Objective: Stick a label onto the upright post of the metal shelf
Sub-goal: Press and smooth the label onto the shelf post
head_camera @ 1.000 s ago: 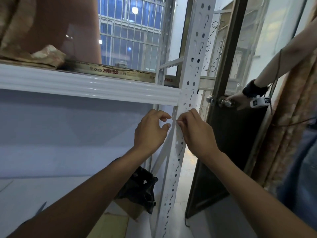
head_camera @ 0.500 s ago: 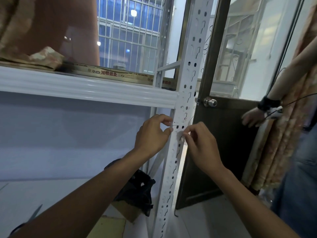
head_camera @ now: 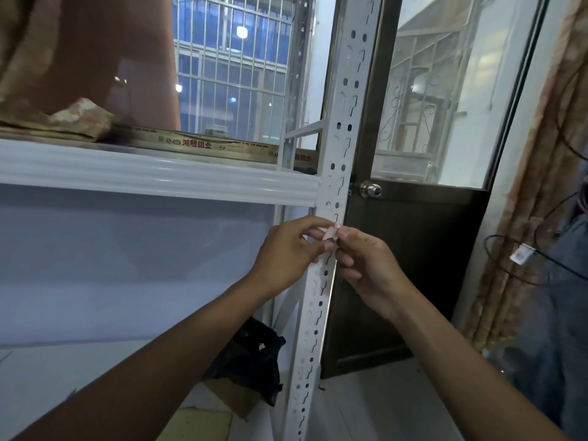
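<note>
The white perforated upright post point(head_camera: 342, 128) of the metal shelf runs from top to bottom at the centre. A small white label with a red mark point(head_camera: 330, 232) sits in front of the post, just below the white shelf beam point(head_camera: 152, 173). My left hand point(head_camera: 288, 249) pinches the label's left edge with thumb and forefinger. My right hand point(head_camera: 366, 259) pinches its right edge. Whether the label touches the post is hidden by my fingers.
A dark door with a round metal knob point(head_camera: 370, 189) stands just right of the post. A black bag point(head_camera: 251, 358) on a cardboard box lies on the floor behind the post. A person in denim point(head_camera: 563, 297) with dangling cables stands at far right, beside a curtain point(head_camera: 534, 173).
The door has swung shut and the other person's hand has left the knob. My hands stayed at the post; the label with its red mark now shows between my fingertips.
</note>
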